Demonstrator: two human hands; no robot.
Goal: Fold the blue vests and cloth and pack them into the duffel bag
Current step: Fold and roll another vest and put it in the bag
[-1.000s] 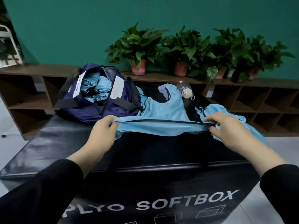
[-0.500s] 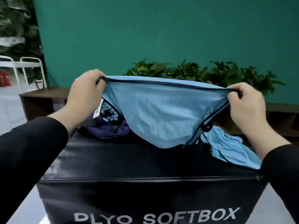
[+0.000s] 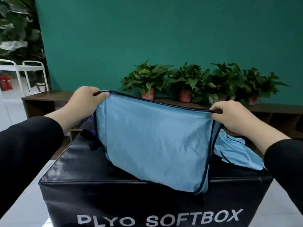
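Note:
I hold a light blue vest (image 3: 154, 141) with dark trim up in front of me, stretched along its top edge. My left hand (image 3: 85, 100) pinches its upper left corner and my right hand (image 3: 232, 115) pinches its upper right corner. The vest hangs down onto the black soft box (image 3: 68, 163). Another blue vest (image 3: 236, 154) lies crumpled on the box at the right, behind the held one. Only a sliver of the navy duffel bag (image 3: 91, 123) shows past my left wrist; the rest is hidden by the vest.
A low wooden shelf (image 3: 47, 97) runs along the green wall behind the box, with several potted plants (image 3: 147, 79) on top. A white metal rack (image 3: 24, 69) stands at the far left. Pale floor surrounds the box.
Both hands lifted the vest off the box and then lowered it a little, so it now hangs spread and reaches the box top. The view has tilted up and the duffel bag is now covered.

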